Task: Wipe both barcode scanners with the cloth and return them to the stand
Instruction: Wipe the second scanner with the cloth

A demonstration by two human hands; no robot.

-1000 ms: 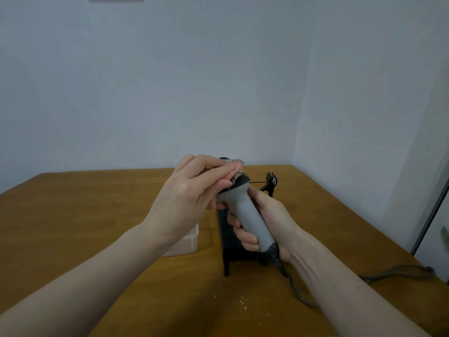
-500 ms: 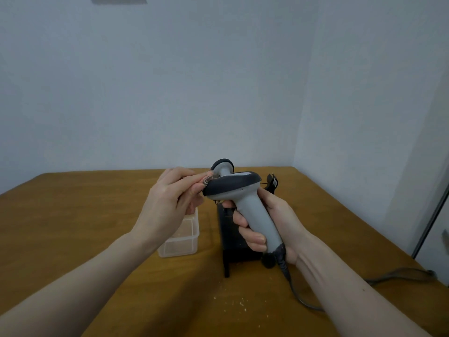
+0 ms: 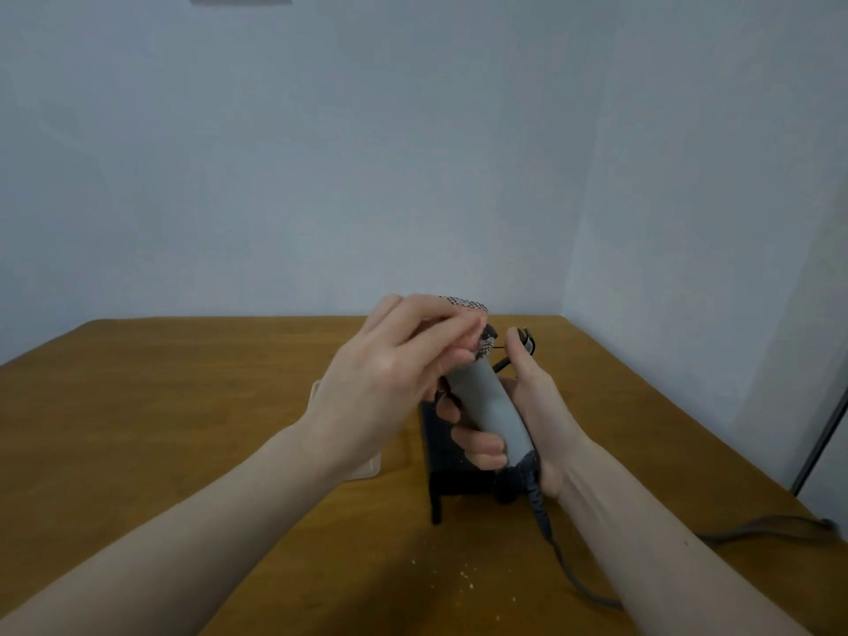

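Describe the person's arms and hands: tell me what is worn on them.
Nothing is worn. The left hand and right hand are bare, with no gloves and no rings to be seen. Both forearms are uncovered down to the frame's bottom edge: no sleeves, watch or bands show. The fingernails look short and plain. No markings can be made out.

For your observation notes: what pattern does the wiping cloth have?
The small checked black-and-white cloth, pinched in the left hand, shows best in the head view.
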